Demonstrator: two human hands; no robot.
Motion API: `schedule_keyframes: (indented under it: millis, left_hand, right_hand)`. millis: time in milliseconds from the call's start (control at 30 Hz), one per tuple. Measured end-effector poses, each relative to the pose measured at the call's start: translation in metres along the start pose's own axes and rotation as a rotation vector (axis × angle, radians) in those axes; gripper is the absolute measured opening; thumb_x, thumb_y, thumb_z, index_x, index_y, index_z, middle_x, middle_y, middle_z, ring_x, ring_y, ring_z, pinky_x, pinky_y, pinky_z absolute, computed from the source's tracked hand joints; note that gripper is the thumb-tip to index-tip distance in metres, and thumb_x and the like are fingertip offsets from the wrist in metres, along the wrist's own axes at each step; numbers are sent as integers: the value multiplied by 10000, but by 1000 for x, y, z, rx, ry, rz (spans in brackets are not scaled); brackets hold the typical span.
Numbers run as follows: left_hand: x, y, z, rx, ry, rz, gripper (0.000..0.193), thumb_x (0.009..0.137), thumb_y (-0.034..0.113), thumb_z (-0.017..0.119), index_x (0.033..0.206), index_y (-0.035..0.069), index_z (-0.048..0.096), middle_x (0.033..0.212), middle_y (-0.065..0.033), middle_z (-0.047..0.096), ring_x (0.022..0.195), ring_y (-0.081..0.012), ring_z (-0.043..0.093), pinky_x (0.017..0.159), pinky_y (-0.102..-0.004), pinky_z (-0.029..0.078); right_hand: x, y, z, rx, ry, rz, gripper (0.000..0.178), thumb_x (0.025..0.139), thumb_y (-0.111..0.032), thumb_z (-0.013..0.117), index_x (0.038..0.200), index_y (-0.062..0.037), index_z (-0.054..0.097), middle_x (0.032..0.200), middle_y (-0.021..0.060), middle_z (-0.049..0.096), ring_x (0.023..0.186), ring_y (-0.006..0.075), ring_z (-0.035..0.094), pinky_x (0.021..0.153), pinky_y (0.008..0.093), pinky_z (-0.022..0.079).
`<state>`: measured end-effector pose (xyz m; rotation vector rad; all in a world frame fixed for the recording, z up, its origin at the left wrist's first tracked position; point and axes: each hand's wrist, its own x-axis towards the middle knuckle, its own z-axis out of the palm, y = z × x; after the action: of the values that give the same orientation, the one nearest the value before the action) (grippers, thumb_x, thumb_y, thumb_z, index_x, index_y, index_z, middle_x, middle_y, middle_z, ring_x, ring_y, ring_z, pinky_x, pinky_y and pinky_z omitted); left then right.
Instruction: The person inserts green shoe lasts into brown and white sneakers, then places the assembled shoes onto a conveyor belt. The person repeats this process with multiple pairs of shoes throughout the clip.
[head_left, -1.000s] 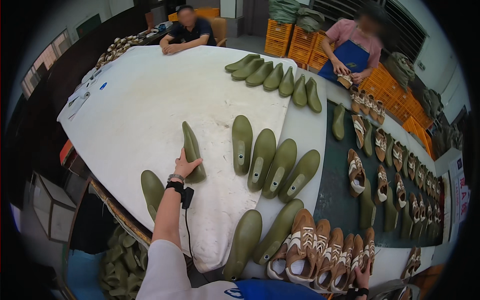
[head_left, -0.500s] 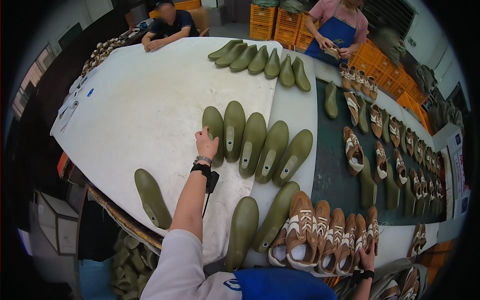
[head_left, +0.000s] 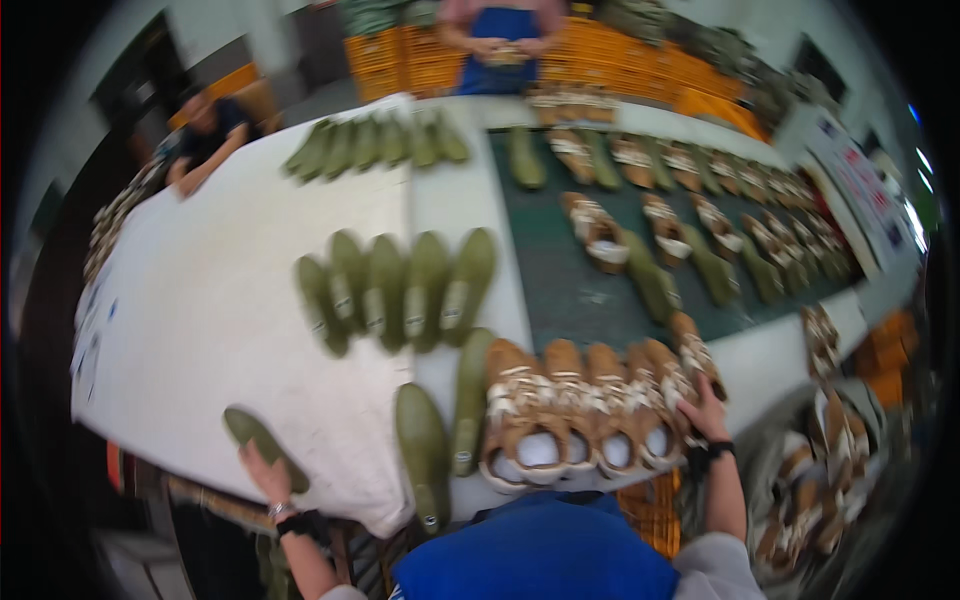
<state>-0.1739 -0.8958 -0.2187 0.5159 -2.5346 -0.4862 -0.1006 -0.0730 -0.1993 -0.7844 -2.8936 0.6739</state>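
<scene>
On the white desk [head_left: 200, 300], brown shoes [head_left: 518, 405] stand already lined up, and five green lasts [head_left: 386, 285] lie in one row. A single last [head_left: 247, 428], at the near edge, seems left outside this row; the left hand [head_left: 266, 474] covers it, grip too blurred to tell. The right hand [head_left: 707, 414] touches the end shoe [head_left: 693, 345], its closing unclear.

Five shoe lasts [head_left: 386, 292] on the table [head_left: 448, 205], beyond and left of the near sneaker row [head_left: 608, 402]

Olive-green lasts [head_left: 264, 432], brown-and-white sneakers [head_left: 692, 346]
</scene>
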Motion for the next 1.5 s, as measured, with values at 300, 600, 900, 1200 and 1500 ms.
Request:
schedule_keyframes:
  millis: [300, 600, 900, 1200, 1500]
  left_hand:
    - [-36, 82, 49, -329, -183, 151, 347, 655, -121, 515, 981, -2, 496, 1262, -216, 472, 1210, -376, 429, 1071, -408, 302]
    - [-73, 272, 22, -321, -656, 491, 883, 814, 436, 685, 1444, 5, 241, 1487, -225, 267, 1298, -463, 326, 1097, -481, 281]
    - [-304, 639, -58, -840, -1091, 1532, 404, 762, -22, 632, 1159, 14, 567, 1192, -180, 562, 1114, -350, 540, 942, -392, 445]
    - [-475, 790, -27, -731, -621, 2038, 695, 602, 104, 793, 1235, 96, 507, 1296, -175, 423, 1140, -400, 451, 961, -443, 425]
    - [-422, 787, -48, -985, -590, 2082, 549, 579, 105, 808, 1067, 59, 560, 1213, -142, 515, 1049, -339, 530, 851, -414, 486]
  right_hand:
    - [-4, -7, -10, -136, -83, 229, 891, 632, -660, 691, 1387, -275, 419, 1197, 196, 595, 1135, 374, 532, 978, 565, 310]
    - [-69, -26, -74, 83, 304, -140, 564, 806, -387, 668, 1281, -118, 526, 1216, 168, 536, 1068, 377, 537, 897, 461, 427]
    - [-288, 55, -206, -48, 653, 2, 353, 740, -179, 728, 1069, -85, 643, 1033, 91, 616, 950, 282, 582, 820, 386, 478]
    - [-327, 113, -171, -7, 685, 208, 458, 697, -191, 745, 1128, -152, 595, 1280, 90, 494, 1159, 349, 451, 949, 438, 421]
    - [-322, 114, -172, 90, 756, 199, 418, 688, -182, 758, 1078, -158, 611, 1261, 87, 498, 1134, 341, 457, 941, 432, 418]
